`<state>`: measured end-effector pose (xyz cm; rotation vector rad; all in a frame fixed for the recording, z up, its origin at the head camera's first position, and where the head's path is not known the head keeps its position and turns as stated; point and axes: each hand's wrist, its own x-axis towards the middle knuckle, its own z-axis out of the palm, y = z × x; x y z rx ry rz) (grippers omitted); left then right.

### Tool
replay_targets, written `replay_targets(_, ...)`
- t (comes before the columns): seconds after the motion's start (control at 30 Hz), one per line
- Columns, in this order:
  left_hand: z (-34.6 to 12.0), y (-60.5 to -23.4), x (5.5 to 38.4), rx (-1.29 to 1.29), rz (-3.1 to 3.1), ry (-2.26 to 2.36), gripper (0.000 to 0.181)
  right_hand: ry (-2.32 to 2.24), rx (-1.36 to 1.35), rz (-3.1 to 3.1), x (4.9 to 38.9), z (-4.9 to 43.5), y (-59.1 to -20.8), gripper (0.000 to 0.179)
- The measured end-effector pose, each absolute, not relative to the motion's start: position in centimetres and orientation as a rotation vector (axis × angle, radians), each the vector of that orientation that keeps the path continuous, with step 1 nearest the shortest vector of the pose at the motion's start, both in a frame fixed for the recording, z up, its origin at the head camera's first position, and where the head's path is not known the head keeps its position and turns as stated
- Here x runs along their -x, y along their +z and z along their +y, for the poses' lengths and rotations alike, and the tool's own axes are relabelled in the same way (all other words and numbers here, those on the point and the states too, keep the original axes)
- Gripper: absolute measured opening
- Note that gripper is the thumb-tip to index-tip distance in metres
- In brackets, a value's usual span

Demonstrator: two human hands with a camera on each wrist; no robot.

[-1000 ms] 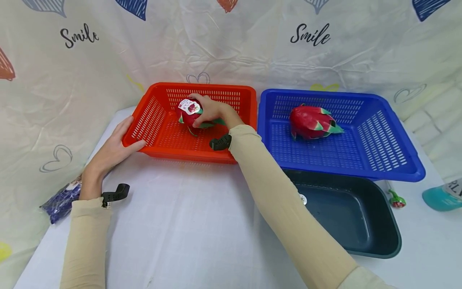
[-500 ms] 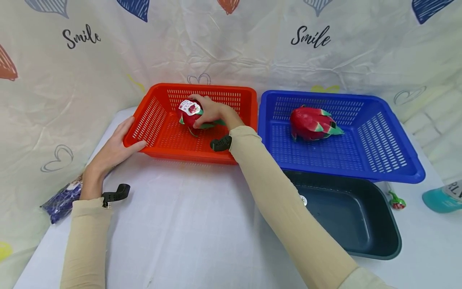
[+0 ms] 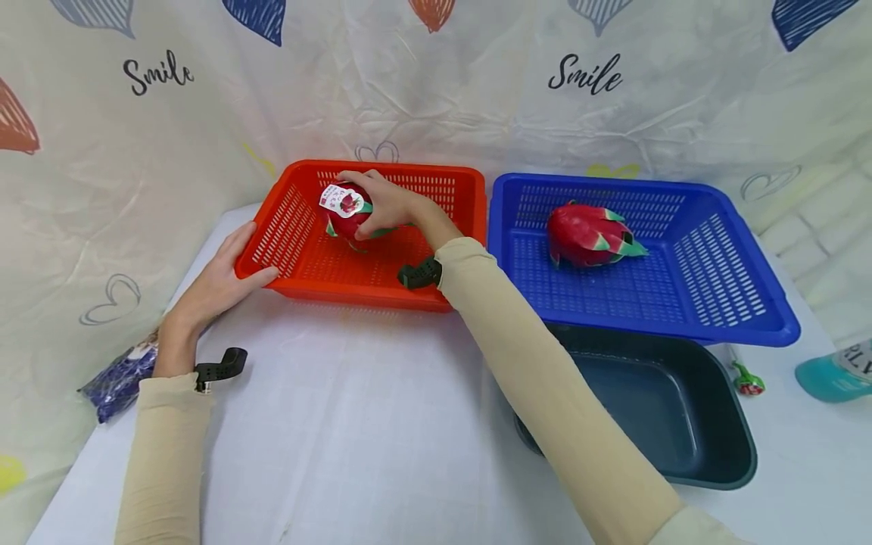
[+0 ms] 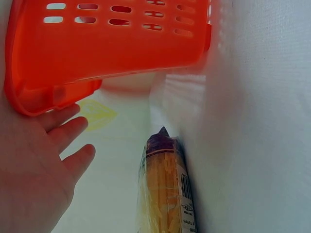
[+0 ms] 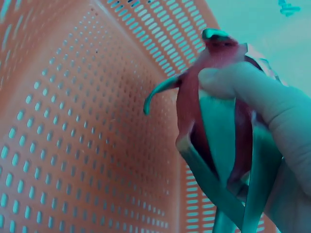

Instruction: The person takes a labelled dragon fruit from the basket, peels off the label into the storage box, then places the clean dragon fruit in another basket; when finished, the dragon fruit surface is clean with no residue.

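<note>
My right hand (image 3: 384, 204) grips a dragon fruit (image 3: 338, 216), red with green-tipped scales and a white label, over the left half of the red basket (image 3: 361, 295). In the right wrist view, the thumb (image 5: 233, 82) lies along the fruit's scales, and the basket's perforated floor shows beside the fruit. My left hand (image 3: 221, 276) rests on the basket's front left corner, thumb on the front rim, fingers along the left side. In the left wrist view its fingers (image 4: 68, 131) look nearly straight, just under the rim.
A blue basket (image 3: 640, 327) holds another dragon fruit (image 3: 593, 235). In front stands a dark basin (image 3: 736, 424), partly behind my right sleeve. A lollipop (image 3: 749, 382) and a turquoise container (image 3: 834, 376) lie at right. A plastic pack (image 4: 167, 189) lies beside my left wrist.
The dragon fruit in my right hand has moved a little to the left and seems slightly raised inside the red basket. My left hand keeps its place on the basket corner.
</note>
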<state>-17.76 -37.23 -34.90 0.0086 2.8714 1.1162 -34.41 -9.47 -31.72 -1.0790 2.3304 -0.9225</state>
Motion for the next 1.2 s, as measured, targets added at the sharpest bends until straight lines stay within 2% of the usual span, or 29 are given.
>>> replay_targets(0.33,-37.6,-35.3,17.7,0.010,2.857,1.128,0.090,-1.212,1.241,2.271,33.0,-9.6,-29.5,0.093)
replay_targets(0.57,-37.5,-35.5,17.8,-0.008,2.838,1.147,0.090,-1.352,1.315,2.266,27.7,-7.9,-24.8,0.088)
replay_targets(0.73,-37.7,-35.4,17.8,0.020,2.854,1.123,0.091,-1.453,1.339,2.171,24.7,-6.6,-22.7,0.088)
replay_targets(0.97,-37.5,-35.4,17.8,-0.002,2.853,1.138,0.089,-1.519,1.392,2.140,21.4,-4.1,-23.3,0.092)
replay_targets(1.2,-37.4,-35.2,18.0,-0.021,2.869,1.151,0.088,-1.468,1.392,2.172,15.9,-0.7,-24.4,0.096)
